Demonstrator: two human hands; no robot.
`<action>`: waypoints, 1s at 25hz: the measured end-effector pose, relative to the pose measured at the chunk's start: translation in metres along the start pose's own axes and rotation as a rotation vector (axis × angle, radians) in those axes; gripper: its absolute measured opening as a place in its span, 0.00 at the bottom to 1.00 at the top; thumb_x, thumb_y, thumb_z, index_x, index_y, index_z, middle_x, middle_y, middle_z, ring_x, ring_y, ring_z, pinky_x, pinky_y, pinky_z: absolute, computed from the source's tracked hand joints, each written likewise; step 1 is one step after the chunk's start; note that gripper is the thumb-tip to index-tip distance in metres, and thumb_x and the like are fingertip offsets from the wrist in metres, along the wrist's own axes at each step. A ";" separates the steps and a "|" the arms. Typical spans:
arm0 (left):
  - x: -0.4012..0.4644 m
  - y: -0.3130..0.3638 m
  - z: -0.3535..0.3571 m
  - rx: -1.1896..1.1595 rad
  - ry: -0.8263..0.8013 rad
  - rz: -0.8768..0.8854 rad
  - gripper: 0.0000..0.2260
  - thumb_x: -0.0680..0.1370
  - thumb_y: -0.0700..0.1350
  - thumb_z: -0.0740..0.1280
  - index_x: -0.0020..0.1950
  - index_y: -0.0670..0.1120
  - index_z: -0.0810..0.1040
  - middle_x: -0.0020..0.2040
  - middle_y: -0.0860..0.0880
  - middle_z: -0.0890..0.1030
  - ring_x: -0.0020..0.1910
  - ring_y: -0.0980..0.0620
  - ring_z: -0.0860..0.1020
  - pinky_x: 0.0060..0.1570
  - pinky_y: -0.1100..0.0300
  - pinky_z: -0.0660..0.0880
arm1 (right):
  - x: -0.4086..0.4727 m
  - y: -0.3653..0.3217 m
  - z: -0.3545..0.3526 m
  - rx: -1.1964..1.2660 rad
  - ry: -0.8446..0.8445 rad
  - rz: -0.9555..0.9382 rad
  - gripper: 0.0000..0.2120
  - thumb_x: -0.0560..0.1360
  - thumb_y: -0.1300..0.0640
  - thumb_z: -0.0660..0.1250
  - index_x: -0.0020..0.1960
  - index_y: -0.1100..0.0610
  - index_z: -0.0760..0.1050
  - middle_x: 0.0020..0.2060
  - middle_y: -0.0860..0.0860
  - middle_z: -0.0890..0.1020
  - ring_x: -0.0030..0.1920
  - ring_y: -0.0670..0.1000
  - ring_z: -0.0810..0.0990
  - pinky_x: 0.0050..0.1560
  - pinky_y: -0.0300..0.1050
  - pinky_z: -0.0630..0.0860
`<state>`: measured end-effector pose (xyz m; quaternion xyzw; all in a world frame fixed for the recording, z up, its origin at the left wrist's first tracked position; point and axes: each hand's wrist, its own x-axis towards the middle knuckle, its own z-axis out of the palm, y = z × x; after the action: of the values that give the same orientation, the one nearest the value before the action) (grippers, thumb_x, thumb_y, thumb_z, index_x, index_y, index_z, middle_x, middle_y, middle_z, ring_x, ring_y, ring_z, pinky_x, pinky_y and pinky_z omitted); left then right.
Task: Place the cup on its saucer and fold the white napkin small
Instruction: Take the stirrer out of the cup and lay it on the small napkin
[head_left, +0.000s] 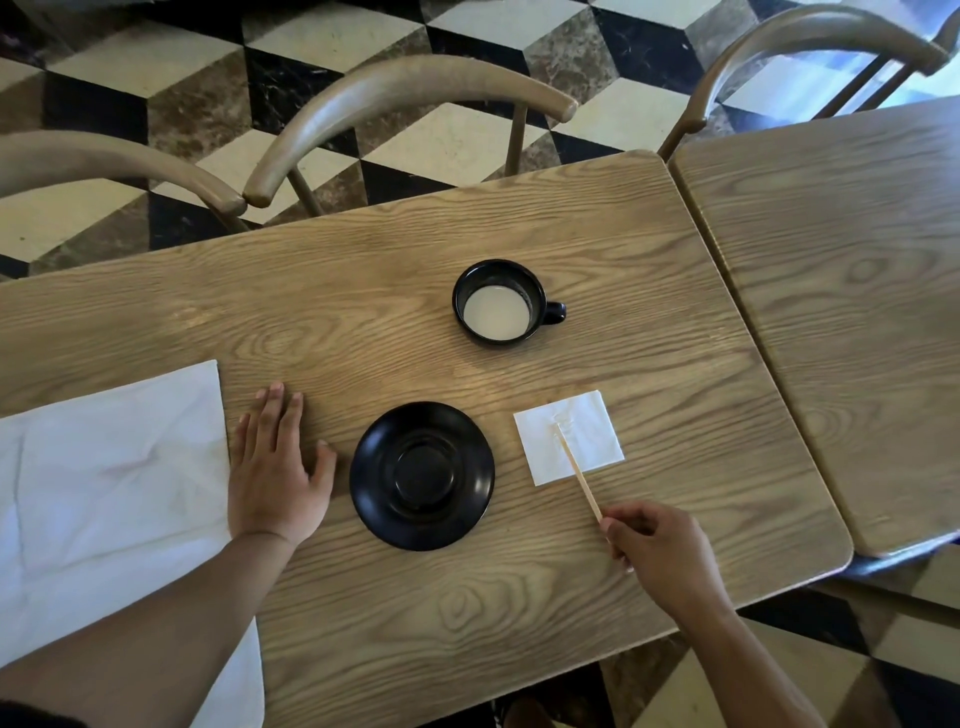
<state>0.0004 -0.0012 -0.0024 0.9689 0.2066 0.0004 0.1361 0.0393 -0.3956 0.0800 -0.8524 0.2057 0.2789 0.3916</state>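
A black cup (501, 304) with pale liquid inside stands on the wooden table (363, 270), handle pointing right. Nearer me sits its black saucer (422, 475), bare, apart from the cup. A large white napkin (109, 499) lies spread flat at the left edge. My left hand (275, 470) rests flat on the table between that napkin and the saucer, fingers straight. My right hand (662, 556) pinches the near end of a thin wooden stirrer (577, 470), whose far tip lies on a small folded white napkin (569, 437) right of the saucer.
A second wooden table (852, 291) butts against the right side. Three curved wooden chair backs (410, 104) stand along the far edge, over a checkered tile floor. Bare tabletop lies between the cup and the far edge.
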 end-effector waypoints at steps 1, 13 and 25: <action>0.000 0.000 0.000 0.003 0.001 0.000 0.32 0.78 0.56 0.53 0.79 0.42 0.64 0.82 0.43 0.60 0.83 0.45 0.54 0.82 0.45 0.52 | -0.001 0.000 0.000 -0.015 0.018 0.003 0.06 0.74 0.57 0.75 0.41 0.47 0.85 0.31 0.47 0.85 0.30 0.43 0.82 0.38 0.39 0.76; 0.001 -0.001 0.001 0.018 -0.001 0.003 0.32 0.79 0.56 0.53 0.79 0.42 0.64 0.82 0.42 0.60 0.83 0.45 0.54 0.81 0.44 0.52 | -0.002 -0.005 0.013 -0.243 0.123 -0.054 0.07 0.73 0.52 0.73 0.37 0.48 0.80 0.34 0.42 0.83 0.41 0.42 0.79 0.42 0.43 0.72; 0.001 -0.001 0.003 0.012 0.018 0.006 0.31 0.78 0.55 0.54 0.79 0.42 0.65 0.82 0.42 0.61 0.82 0.44 0.56 0.81 0.43 0.54 | 0.052 -0.080 0.009 0.007 0.088 -0.200 0.07 0.78 0.55 0.66 0.44 0.50 0.82 0.34 0.48 0.84 0.33 0.44 0.81 0.33 0.30 0.71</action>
<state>0.0015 -0.0009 -0.0053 0.9703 0.2047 0.0083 0.1287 0.1213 -0.3462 0.0867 -0.8786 0.1376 0.2000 0.4112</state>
